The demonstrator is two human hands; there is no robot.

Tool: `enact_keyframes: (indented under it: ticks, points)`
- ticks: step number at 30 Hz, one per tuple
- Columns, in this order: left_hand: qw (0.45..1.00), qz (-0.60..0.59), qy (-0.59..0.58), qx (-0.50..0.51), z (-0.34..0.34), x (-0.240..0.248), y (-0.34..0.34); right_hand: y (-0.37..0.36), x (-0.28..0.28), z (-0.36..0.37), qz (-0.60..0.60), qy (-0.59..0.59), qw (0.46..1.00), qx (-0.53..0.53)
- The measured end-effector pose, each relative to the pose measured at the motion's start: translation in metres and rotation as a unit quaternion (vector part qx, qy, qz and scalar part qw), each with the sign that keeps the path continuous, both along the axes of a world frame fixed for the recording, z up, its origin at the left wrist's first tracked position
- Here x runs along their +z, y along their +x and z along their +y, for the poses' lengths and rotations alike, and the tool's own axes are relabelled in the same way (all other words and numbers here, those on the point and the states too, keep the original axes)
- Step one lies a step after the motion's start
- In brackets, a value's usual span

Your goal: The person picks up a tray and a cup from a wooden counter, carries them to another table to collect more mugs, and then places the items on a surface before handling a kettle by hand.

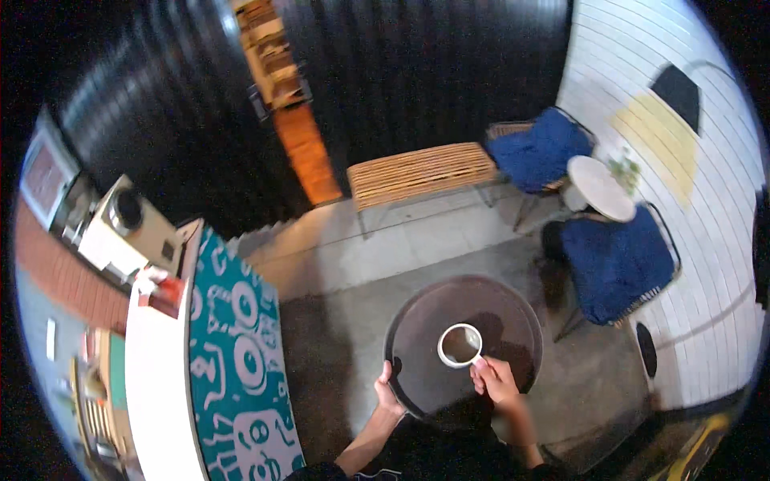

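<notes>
A round dark brown tray (417, 341) is held out in front of me, over the floor. My left hand (388, 394) grips its near left rim, the thumb up along the edge and the other fingers hidden beneath. On the tray, right of its middle, a white cup (442, 353) stands upright with something brownish inside, seen from above. The fingers of my right hand (495, 380) are closed on the cup's handle, on the near right side. Whether the cup's base touches the tray is hard to make out.
To my left runs a white counter (158, 385) with a teal patterned front, bearing a cream coffee machine (132, 228). Ahead is a slatted wooden bench (423, 174). At the right, two chairs with blue covers (618, 260) flank a small round table (600, 188) by the white wall.
</notes>
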State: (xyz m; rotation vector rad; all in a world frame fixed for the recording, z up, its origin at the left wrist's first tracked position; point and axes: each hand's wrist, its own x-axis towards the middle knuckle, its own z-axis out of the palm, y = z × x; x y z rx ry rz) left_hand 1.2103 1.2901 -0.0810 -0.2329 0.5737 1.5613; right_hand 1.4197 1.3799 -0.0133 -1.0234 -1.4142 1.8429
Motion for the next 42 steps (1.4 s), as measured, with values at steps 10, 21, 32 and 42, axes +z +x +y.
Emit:
enact_keyframes:
  ticks: [10,21,32,42]
  points:
    - [0.957,0.036,-0.013,0.287,0.025,-0.021,-0.168,-0.238,0.001,0.134,-0.005,0.039,0.973,0.226]
    - [0.899,0.052,-0.052,0.432,0.123,0.009,-0.399,-0.526,-0.018,0.337,-0.173,0.315,0.919,0.164]
    - [0.896,0.059,-0.09,0.431,0.232,0.007,-0.634,-0.766,-0.054,0.472,-0.201,0.27,0.928,0.161]
    - [0.873,0.171,-0.235,0.392,0.312,0.029,-0.87,-0.98,-0.037,0.552,-0.16,0.3,0.932,0.128]
